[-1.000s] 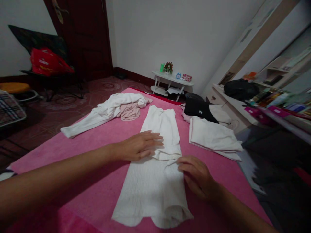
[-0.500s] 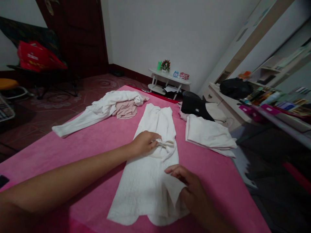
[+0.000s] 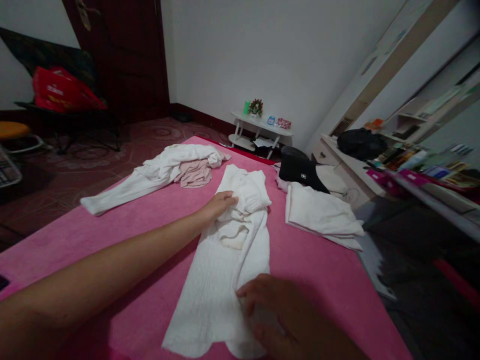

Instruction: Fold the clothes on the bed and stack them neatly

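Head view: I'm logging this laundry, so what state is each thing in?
White crinkled-cloth garment in the middle: laid out lengthwise, bunched across its upper half.
White cloth garment on the left: crumpled, one long end stretched out.
Pale pink cloth: crumpled.
Off-white cloth on the right: folded flat.
Black fabric with white emblem: folding unclear.
Red plastic bag: bulging, contents hidden.
Dark brown door: looks shut.

White garment (image 3: 217, 280), lengthwise, upper part bunched, lower part flatter

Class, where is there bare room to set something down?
The pink cover is bare between left forearm and crumpled white garment, and right of the spread white garment, nearer than the folded white cloth. Crowded: far right corner, black item behind that cloth.
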Demonstrator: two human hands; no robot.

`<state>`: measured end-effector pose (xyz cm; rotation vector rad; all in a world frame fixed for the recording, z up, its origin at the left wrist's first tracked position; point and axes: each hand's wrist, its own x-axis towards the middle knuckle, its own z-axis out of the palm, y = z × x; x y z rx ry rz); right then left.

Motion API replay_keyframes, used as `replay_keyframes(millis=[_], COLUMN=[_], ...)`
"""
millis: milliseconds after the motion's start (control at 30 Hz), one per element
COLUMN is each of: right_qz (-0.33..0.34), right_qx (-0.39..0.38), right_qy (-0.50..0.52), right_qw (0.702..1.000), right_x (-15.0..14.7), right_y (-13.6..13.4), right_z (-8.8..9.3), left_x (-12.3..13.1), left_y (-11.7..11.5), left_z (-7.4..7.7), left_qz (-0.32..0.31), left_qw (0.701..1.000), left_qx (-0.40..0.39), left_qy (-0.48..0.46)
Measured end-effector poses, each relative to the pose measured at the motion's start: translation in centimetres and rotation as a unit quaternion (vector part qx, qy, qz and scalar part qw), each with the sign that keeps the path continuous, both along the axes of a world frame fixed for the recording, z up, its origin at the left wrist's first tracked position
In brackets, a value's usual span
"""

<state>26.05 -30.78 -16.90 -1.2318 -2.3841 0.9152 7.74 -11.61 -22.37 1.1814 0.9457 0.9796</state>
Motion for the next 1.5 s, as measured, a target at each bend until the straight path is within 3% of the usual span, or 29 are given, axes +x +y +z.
replay_keyframes(millis=[67, 133, 200, 300, 400, 467, 567, 600, 667, 733, 767, 900, 1000, 1133, 1300, 1400, 1467, 1500], right_qz=[-0.080, -0.166, -0.201, -0.113, -0.032, 0.007, 0.055, 0.044, -0.029, -0.089, -0.084, 0.076, 0.119, 0.140, 0.148, 0.136, 0.133, 0.129], right_qx=[0.021, 0.095, 0.151, 0.126, 0.128, 0.167, 0.247, 0.278, 0.326, 0.335, 0.322, 0.207, 0.167, 0.167, 0.232, 0.299, 0.329, 0.328], right_qy=[0.051, 0.079, 0.043, -0.077, -0.147, -0.122, -0.011, 0.023, 0.053, 0.024, -0.006, -0.135, -0.174, -0.184, -0.177, -0.137, -0.084, -0.051], right_qw=[0.995, 0.978, 0.967, 0.983, 0.980, 0.978, 0.967, 0.959, 0.943, 0.938, 0.943, 0.966, 0.963, 0.958, 0.945, 0.934, 0.931, 0.935], right_x=[0.5, 0.8, 0.7, -0.3, -1.2, -0.8, 1.0, 1.7, 2.8, 3.5, 3.7, 4.5, 5.3, 5.4, 4.8, 4.7, 4.5, 4.3], right_y=[1.4, 3.4, 5.3, 6.9, 6.5, 5.4, 3.9, 3.8, 4.3, 5.7, 6.5, 9.2, 9.4, 8.9, 9.6, 10.0, 9.7, 9.3], right_z=[-0.2, -1.3, -2.9, -5.0, -5.8, -5.7, -5.6, -5.7, -6.0, -6.4, -6.5, -5.8, -4.1, -2.6, -5.0, -6.4, -6.6, -6.4], left_x=[-0.1, -0.1, 0.0, 0.0, -0.5, -1.2, -2.4, -2.7, -3.2, -3.4, -3.6, -5.2, -7.5, -9.8, -9.7, -9.0, -8.5, -8.2], left_y=[-0.1, -0.1, -0.1, -0.2, -1.1, -2.3, -4.4, -5.1, -6.1, -6.7, -6.7, -5.3, -3.6, -2.3, -1.7, -1.7, -2.3, -2.8], left_z=[0.0, -0.1, -0.2, 0.0, 0.4, 0.8, 1.1, 1.0, 0.8, 0.5, 0.4, 0.1, -0.2, 0.1, 1.1, 0.7, 0.5, 0.5], left_qz=[0.001, -0.003, -0.008, -0.022, -0.104, -0.192, -0.273, -0.282, -0.287, -0.288, -0.288, -0.295, -0.292, -0.299, -0.338, -0.316, -0.289, -0.261], left_qw=[1.000, 1.000, 0.999, 0.999, 0.982, 0.925, 0.796, 0.767, 0.740, 0.738, 0.743, 0.770, 0.767, 0.723, 0.666, 0.691, 0.734, 0.769], left_qx=[-0.007, -0.013, -0.018, 0.016, 0.147, 0.285, 0.461, 0.491, 0.516, 0.517, 0.513, 0.478, 0.469, 0.509, 0.548, 0.563, 0.548, 0.521], left_qy=[-0.007, -0.016, -0.033, -0.040, 0.052, 0.160, 0.282, 0.302, 0.323, 0.325, 0.321, 0.303, 0.326, 0.359, 0.376, 0.326, 0.280, 0.262])
